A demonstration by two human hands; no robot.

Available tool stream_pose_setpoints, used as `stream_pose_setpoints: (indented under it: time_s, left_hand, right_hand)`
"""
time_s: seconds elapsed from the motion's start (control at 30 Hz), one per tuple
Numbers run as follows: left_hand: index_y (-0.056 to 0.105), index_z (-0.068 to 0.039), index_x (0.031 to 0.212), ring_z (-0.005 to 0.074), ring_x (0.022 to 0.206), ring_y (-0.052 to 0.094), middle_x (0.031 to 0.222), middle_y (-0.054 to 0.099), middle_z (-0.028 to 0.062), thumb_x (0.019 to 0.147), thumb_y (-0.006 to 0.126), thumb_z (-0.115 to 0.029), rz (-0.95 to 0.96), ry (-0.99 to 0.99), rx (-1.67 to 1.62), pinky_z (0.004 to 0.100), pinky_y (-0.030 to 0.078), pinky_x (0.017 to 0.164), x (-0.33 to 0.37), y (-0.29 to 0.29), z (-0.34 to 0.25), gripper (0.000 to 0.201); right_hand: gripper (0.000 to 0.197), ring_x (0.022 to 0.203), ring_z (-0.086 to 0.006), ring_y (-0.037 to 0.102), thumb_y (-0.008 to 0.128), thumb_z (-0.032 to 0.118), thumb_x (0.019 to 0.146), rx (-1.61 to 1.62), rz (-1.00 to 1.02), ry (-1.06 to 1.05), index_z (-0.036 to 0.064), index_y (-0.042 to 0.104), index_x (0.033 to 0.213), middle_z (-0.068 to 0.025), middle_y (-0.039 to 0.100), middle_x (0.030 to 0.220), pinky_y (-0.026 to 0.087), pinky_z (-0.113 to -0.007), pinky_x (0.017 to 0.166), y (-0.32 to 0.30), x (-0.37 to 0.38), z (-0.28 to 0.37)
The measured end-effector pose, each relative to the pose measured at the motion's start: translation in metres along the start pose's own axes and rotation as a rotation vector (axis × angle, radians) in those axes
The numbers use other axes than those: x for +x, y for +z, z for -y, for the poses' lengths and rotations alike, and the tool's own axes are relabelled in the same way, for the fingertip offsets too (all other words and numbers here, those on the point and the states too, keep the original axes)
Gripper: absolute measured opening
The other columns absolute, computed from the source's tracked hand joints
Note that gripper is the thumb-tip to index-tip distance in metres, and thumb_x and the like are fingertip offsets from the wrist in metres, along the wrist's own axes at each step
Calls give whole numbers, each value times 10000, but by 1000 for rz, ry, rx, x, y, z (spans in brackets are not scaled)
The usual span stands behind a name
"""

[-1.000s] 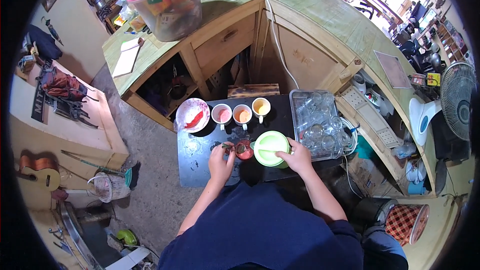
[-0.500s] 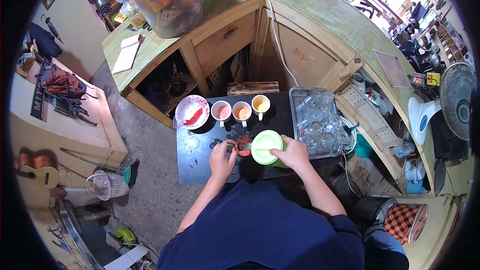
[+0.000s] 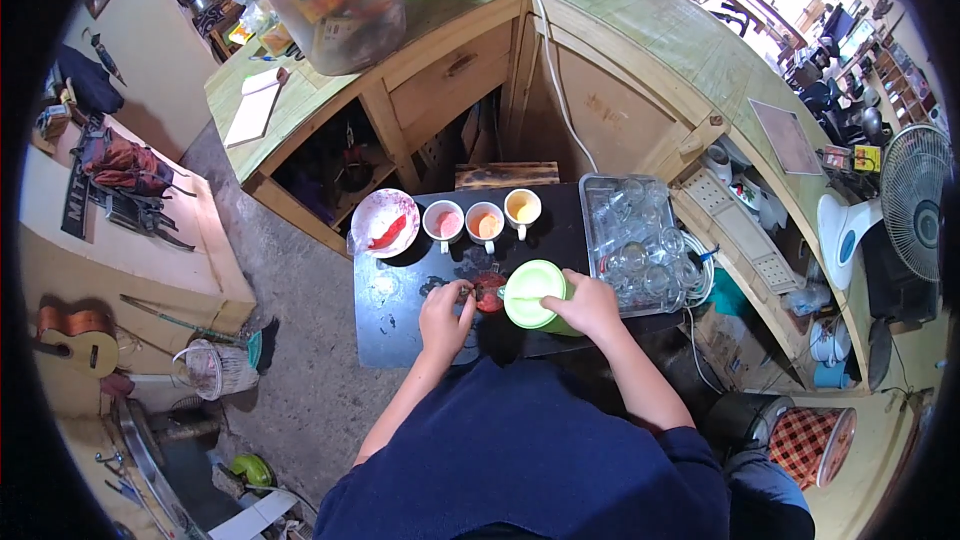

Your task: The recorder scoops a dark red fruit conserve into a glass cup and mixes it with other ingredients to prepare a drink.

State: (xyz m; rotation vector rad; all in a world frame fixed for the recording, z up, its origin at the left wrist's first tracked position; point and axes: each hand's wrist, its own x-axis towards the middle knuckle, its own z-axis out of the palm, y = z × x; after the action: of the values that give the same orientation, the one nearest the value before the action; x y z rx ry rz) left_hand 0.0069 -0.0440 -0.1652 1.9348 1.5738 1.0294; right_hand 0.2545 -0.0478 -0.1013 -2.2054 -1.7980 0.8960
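Observation:
In my right hand [image 3: 588, 306] is a light green lidded pitcher [image 3: 533, 282], with my thumb on the lid and its spout side toward a small glass [image 3: 489, 292]. The glass has red contents and stands low over the near part of the black table [image 3: 400, 335]. My left hand [image 3: 447, 318] is closed at the left side of the glass, gripping it there. Beyond my hands are three cups: one with pink contents [image 3: 443, 222], one with orange [image 3: 485, 224] and one with yellow [image 3: 522, 210]. A bowl [image 3: 366, 212] holding a red spoon-like piece [image 3: 388, 233] sits to their left.
A clear tray [image 3: 598, 202] of several glasses takes up the table's right end. Past the table curves a wooden counter [image 3: 620, 20] bearing a pink-lidded plastic bin [image 3: 350, 35]. A white cable [image 3: 556, 70] hangs down its front. A fan [image 3: 912, 190] stands at right.
The pitcher and my right hand have hardly moved. My left fingers have shifted slightly at the glass, and its contents look more evenly red.

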Motion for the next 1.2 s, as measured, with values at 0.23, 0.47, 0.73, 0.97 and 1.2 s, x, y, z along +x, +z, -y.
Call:
stream_pose_setpoints:
  time_s: [0.23, 0.47, 0.73, 0.97, 1.2]
  left_hand:
    - [658, -62, 935, 268, 776, 609, 789, 636, 92, 808, 692, -104, 6, 17, 8, 381, 466, 713, 1, 0, 0, 138]
    - [663, -63, 930, 262, 775, 609, 796, 639, 84, 798, 698, -103, 22, 17, 18, 376, 469, 718, 3, 0, -2, 142]
    - [668, -75, 931, 251, 778, 612, 813, 646, 77, 793, 701, -108, 39, 8, 32, 370, 471, 726, 3, 2, -1, 146]
    - [677, -86, 917, 238, 747, 631, 827, 663, 75, 792, 713, -129, 44, 35, 40, 366, 492, 695, 3, 5, 5, 137]
    - [682, -86, 915, 232, 745, 643, 849, 675, 77, 793, 718, -139, 76, -14, 38, 359, 502, 688, 4, 2, -2, 138]
  right_hand:
    - [751, 943, -360, 681, 714, 514, 656, -10, 27, 17, 39, 635, 1233, -231, 696, 997, 524, -428, 886, -6, -2, 6]
    - [784, 969, -357, 677, 715, 519, 661, -9, 31, 29, 34, 615, 1268, -231, 693, 1034, 517, -419, 906, -3, 0, 2]
    - [796, 975, -356, 677, 717, 521, 658, -2, 54, 38, 13, 614, 1262, -240, 688, 1048, 517, -413, 908, -6, 0, 4]
    - [725, 947, -357, 681, 713, 517, 653, 6, 53, 13, 26, 661, 1184, -224, 700, 1002, 524, -420, 881, -8, 1, 5]
    - [675, 917, -357, 684, 702, 521, 654, 6, 14, -2, 32, 685, 1120, -211, 705, 968, 528, -426, 860, -6, 2, 4]
